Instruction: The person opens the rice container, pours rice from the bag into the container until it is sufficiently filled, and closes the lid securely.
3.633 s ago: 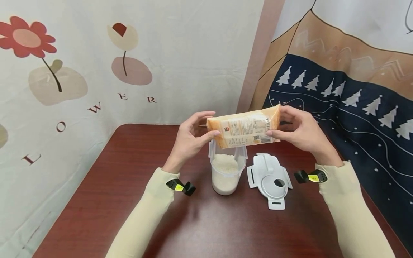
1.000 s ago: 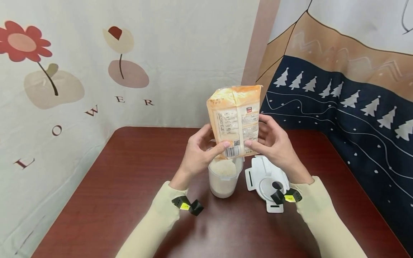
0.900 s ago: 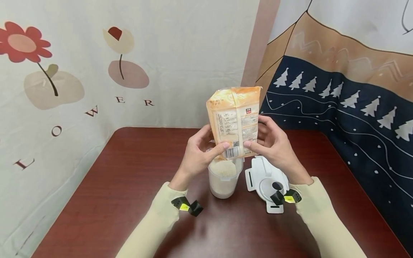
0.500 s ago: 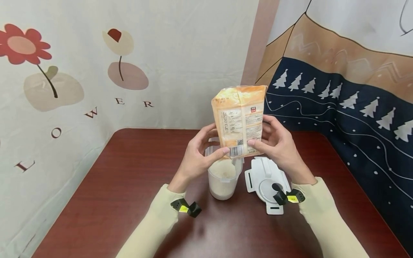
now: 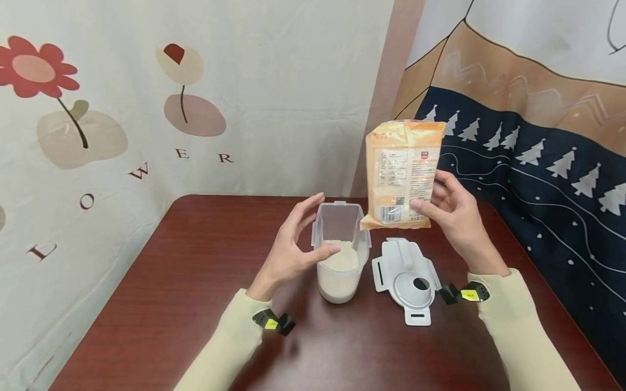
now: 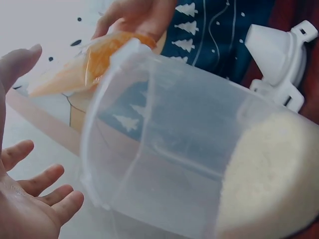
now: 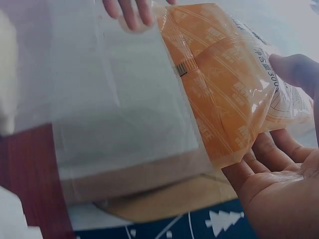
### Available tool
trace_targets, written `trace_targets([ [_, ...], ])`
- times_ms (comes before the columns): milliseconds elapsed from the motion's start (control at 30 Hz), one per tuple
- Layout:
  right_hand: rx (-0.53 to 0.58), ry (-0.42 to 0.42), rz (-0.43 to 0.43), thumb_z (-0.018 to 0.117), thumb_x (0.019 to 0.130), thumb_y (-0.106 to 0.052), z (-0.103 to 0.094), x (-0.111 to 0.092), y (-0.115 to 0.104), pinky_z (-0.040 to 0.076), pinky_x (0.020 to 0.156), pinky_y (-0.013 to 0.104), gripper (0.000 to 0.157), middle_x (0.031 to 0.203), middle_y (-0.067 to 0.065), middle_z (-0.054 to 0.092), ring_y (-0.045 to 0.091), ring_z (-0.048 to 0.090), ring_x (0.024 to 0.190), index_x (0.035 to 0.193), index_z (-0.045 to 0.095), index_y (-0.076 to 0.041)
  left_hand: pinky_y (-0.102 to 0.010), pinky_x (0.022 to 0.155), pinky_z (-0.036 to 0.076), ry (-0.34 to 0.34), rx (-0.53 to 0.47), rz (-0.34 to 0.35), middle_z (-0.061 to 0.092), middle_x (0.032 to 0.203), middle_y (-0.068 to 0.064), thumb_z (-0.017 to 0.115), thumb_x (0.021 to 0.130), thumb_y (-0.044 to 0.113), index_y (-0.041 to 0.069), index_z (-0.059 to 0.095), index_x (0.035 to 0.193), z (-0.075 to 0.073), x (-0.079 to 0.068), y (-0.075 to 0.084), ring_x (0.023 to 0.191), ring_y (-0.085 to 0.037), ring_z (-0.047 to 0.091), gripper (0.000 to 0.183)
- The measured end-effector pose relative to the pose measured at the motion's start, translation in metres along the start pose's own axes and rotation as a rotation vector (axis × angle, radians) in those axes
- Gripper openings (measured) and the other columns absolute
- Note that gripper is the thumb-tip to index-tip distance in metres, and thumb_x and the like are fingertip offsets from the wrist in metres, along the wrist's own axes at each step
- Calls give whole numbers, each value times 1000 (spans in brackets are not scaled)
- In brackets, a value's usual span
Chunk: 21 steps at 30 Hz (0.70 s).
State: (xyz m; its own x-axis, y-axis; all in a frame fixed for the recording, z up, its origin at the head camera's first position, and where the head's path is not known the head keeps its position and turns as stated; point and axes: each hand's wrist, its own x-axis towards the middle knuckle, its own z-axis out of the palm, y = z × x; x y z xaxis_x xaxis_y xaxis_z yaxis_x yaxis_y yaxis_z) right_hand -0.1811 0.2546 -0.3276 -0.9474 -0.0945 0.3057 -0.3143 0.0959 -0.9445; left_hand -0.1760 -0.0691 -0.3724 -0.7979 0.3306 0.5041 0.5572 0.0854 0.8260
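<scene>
My right hand (image 5: 459, 222) holds an orange-and-white printed plastic bag (image 5: 403, 174) by its right edge, thumb on the printed side and fingers behind. Held upright, the bag hangs in the air to the right of a clear plastic container (image 5: 337, 220). Pale, fine-grained contents (image 5: 342, 258) fill the container's lower part. Beside its left side is my left hand (image 5: 288, 252), fingers spread and nothing in its grasp; the thumb passes in front of the container. In the left wrist view this hand (image 6: 30, 194) looks apart from the container wall (image 6: 189, 114).
A white lid (image 5: 398, 255) with a round hole and side clips lies on the dark red table (image 5: 205, 260), right of the container. Printed cloth (image 5: 293, 108) hangs behind the table, and a navy tree-patterned cloth (image 5: 552, 206) hangs at the right.
Both hands held the bag over the container. My left hand has let go and moved down beside the container, while my right hand has carried the bag to the right.
</scene>
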Motion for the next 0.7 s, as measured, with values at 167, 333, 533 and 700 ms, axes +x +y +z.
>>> trace_targets([
  [167,46,40,33,70,96,-5,-18,-3,8,56,92,14,63,134,-5,65,7,69,108,151,42,-15,-42,125,34,-4,29,-48,39,161,10,91,76,21,32,33,158,-4,-10,-9,152,-20,35,101],
  [333,92,75,56,69,97,-6,-33,-6,16,56,90,14,62,133,-6,64,9,68,105,151,40,-15,-44,126,32,-26,13,-112,35,164,8,95,72,24,36,24,161,-6,-22,-19,154,-23,31,114],
  [533,135,127,119,70,97,-10,-49,-9,26,56,88,12,64,133,-6,62,8,67,104,153,39,-16,-52,126,30,-48,-24,-158,32,165,-4,97,69,25,36,16,162,-4,-33,-32,155,-26,31,125],
  [700,138,148,174,70,98,-14,-66,-12,36,57,86,11,68,138,-3,57,6,65,103,156,35,-17,-50,126,30,-70,-52,-204,33,165,-7,98,68,24,38,12,163,0,-40,-41,153,-23,33,129],
])
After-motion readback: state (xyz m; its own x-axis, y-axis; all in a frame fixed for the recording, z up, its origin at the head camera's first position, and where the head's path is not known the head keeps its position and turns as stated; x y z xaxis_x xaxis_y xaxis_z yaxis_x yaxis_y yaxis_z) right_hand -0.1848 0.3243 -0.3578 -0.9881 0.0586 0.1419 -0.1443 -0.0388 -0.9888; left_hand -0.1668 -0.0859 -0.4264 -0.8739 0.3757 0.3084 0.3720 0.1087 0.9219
